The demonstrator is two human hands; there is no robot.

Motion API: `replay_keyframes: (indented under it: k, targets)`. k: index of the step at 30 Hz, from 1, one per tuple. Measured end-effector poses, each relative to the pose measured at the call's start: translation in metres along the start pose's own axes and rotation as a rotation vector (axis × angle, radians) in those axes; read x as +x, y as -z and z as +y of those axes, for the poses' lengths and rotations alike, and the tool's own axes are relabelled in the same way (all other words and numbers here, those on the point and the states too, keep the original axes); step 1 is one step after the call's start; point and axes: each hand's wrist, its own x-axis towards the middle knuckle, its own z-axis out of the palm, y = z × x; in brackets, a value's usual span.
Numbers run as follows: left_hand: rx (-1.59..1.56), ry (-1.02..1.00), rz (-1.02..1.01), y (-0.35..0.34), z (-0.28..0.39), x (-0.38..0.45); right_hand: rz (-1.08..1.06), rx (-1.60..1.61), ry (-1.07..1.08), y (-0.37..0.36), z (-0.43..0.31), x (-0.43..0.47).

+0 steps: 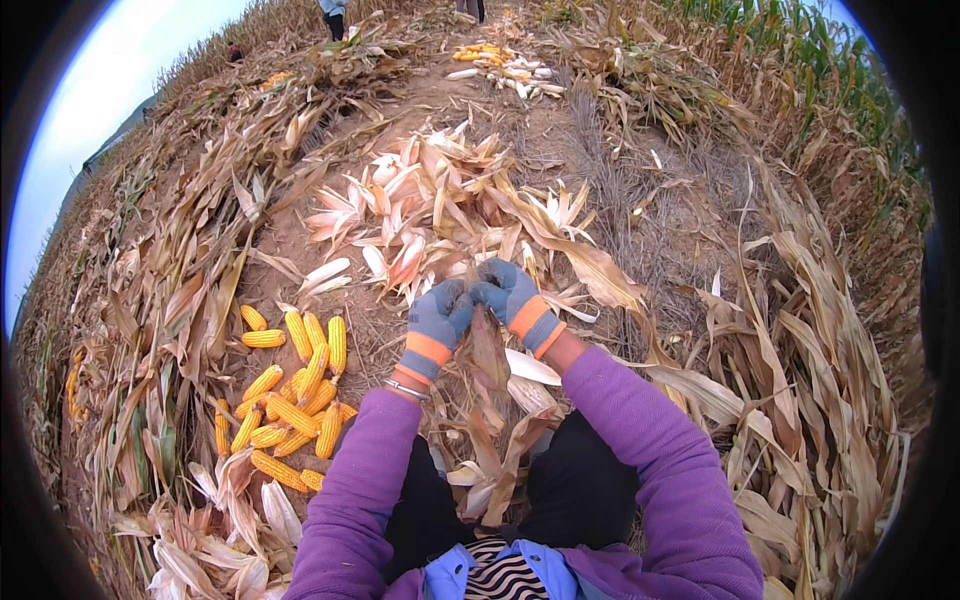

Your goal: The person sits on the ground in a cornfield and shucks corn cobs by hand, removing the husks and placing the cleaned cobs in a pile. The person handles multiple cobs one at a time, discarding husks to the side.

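Note:
My left hand [439,324] and my right hand [510,300], in grey-blue gloves with orange-striped cuffs, meet in front of me. Both pinch a dry brownish corn husk [486,346] that hangs down between them. Whether an ear is inside it cannot be seen, as the fingers cover its upper part. Just beyond my hands lies a heap of pale and pinkish corn husks [431,199]. Below my right wrist are a whitish husk [532,367] and more loose leaves. Husked yellow corn cobs [292,412] are piled on the soil left of my left forearm.
Flattened dry corn stalks [180,262] line the left side, and more stalks [810,360] lie on the right. Farther ahead is another pile of yellow and white corn ears [510,67]. A person [334,16] stands at the far upper left. Green standing corn [795,52] grows upper right.

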Motion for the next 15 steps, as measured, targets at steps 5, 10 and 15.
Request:
replay_keyframes:
  k: [5,10,15]
  targets:
    - [-0.032,0.049,-0.001,0.000,0.007,-0.002,-0.068,0.103,-0.071,0.003,-0.016,-0.005]
    - [0.022,0.052,0.002,-0.004,0.007,0.000,-0.050,0.147,-0.059,0.001,-0.003,-0.004]
    - [-0.012,0.080,0.026,-0.005,0.004,0.000,-0.053,0.115,-0.078,0.001,-0.011,-0.006]
